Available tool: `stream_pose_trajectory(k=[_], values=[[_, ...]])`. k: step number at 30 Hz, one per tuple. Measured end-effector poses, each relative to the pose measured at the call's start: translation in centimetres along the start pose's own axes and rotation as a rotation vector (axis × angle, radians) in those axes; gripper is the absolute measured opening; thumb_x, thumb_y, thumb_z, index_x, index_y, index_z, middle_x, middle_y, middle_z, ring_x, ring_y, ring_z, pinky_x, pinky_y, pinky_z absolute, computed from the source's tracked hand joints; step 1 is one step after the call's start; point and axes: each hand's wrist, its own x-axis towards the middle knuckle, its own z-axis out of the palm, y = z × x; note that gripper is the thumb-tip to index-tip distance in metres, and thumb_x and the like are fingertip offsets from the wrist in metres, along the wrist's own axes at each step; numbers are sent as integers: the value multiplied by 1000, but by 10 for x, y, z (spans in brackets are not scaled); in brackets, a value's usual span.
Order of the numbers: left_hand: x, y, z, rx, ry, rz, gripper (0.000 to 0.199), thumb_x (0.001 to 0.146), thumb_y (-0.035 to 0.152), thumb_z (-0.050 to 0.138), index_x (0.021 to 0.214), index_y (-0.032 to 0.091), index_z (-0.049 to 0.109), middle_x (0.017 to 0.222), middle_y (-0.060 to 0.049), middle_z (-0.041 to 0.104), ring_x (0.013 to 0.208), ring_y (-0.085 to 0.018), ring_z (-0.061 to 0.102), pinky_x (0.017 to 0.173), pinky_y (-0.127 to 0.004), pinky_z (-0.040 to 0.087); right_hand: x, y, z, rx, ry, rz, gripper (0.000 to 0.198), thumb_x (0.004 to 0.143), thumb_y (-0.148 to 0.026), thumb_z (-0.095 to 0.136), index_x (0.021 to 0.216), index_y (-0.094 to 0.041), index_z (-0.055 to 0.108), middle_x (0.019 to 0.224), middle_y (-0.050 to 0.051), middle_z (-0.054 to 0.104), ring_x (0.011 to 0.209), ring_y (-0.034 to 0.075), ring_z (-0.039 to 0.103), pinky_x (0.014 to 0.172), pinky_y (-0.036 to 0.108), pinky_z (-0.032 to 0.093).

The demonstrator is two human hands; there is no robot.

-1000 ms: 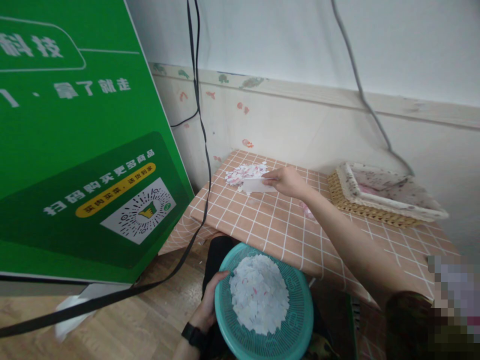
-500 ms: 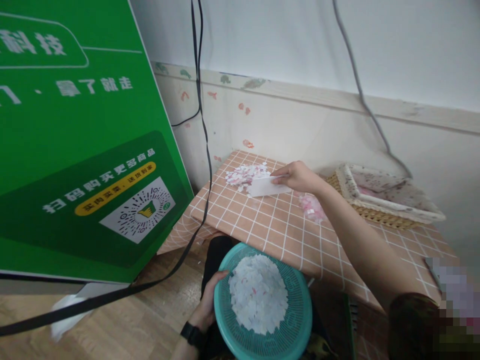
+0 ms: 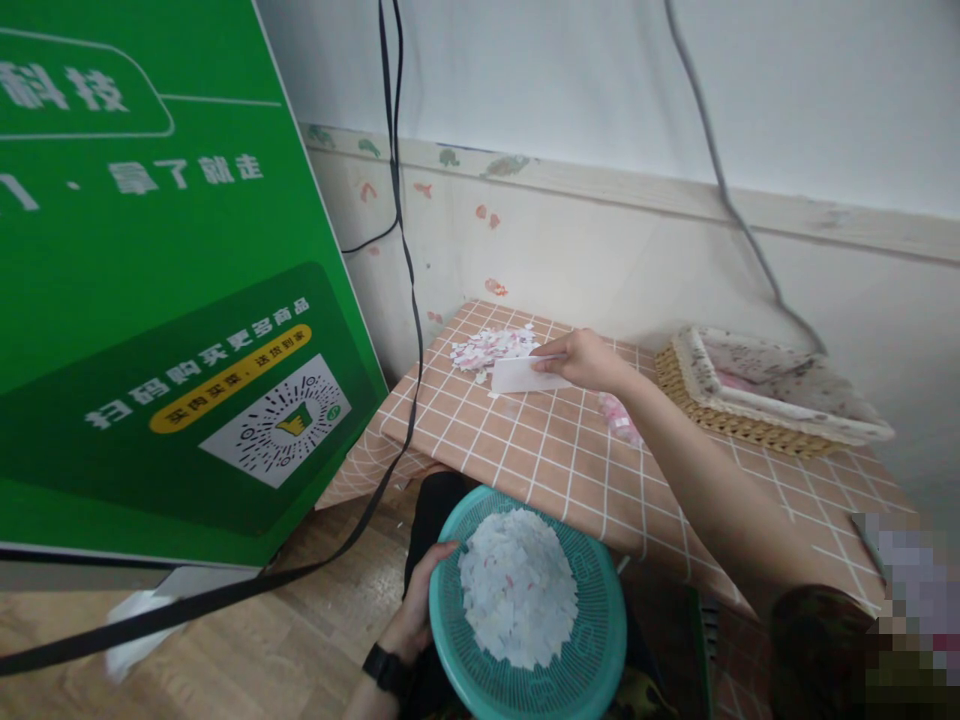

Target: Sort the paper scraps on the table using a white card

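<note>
My left hand [image 3: 422,592] grips the left rim of a round teal plastic basket [image 3: 606,600], thumb over the edge. A heap of small white paper scraps [image 3: 517,590], with a few pink bits, fills its middle. On the checked table my right hand [image 3: 581,360] pinches a flat white card [image 3: 517,375]. The card's left end touches or nearly touches a spread pile of white and pink paper scraps [image 3: 487,348]. Partly behind my right forearm lies a bunch of pink pieces [image 3: 621,418].
A wicker basket with a floral cloth lining [image 3: 780,400] stands at the table's right against the wall. The brown checked tablecloth [image 3: 480,430] drapes over the front edge. A black strap [image 3: 412,330] hangs before the table's left end, beside a green panel [image 3: 187,230].
My right hand and the card have shifted slightly left toward the scrap pile. The left hand and the teal basket stay almost where they were.
</note>
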Motion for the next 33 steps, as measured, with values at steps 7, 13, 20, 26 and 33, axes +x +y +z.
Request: stream_pose_trajectory(k=[7, 13, 20, 26, 33], values=[[2, -1, -3, -14, -5, 3, 23, 73, 33, 65, 74, 11, 68, 65, -8, 73, 58, -19, 64, 64, -31, 50, 0, -11, 1, 22, 2, -44, 24, 82, -29, 59, 102, -27, 72, 96, 0, 72, 81, 19, 67, 72, 30, 50], [1, 0, -1, -19, -27, 7, 23, 74, 33, 65, 76, 11, 69, 66, -8, 73, 59, -19, 64, 64, -32, 50, 1, 6, 8, 8, 76, -9, 23, 81, -29, 61, 100, -26, 73, 101, 2, 71, 89, 22, 66, 81, 33, 50], [1, 0, 0, -26, -26, -9, 23, 74, 33, 65, 76, 11, 70, 68, -8, 74, 60, -19, 64, 65, -32, 50, -12, 25, 2, 170, -61, 48, 22, 79, -30, 62, 96, -26, 74, 92, -1, 73, 78, 18, 67, 68, 28, 51], [2, 0, -2, -15, -26, 5, 22, 74, 33, 65, 74, 12, 69, 66, -7, 73, 59, -19, 64, 65, -31, 50, -20, 32, -9, 189, -37, 74, 23, 77, -33, 63, 94, -22, 75, 90, 1, 73, 78, 20, 66, 69, 29, 51], [-4, 3, 5, -2, -23, -47, 27, 76, 35, 61, 78, 9, 69, 67, -10, 74, 60, -21, 66, 64, -32, 50, -18, 32, 7, 162, 71, 95, 24, 79, -31, 62, 100, -24, 73, 98, 3, 72, 81, 20, 67, 72, 31, 52]])
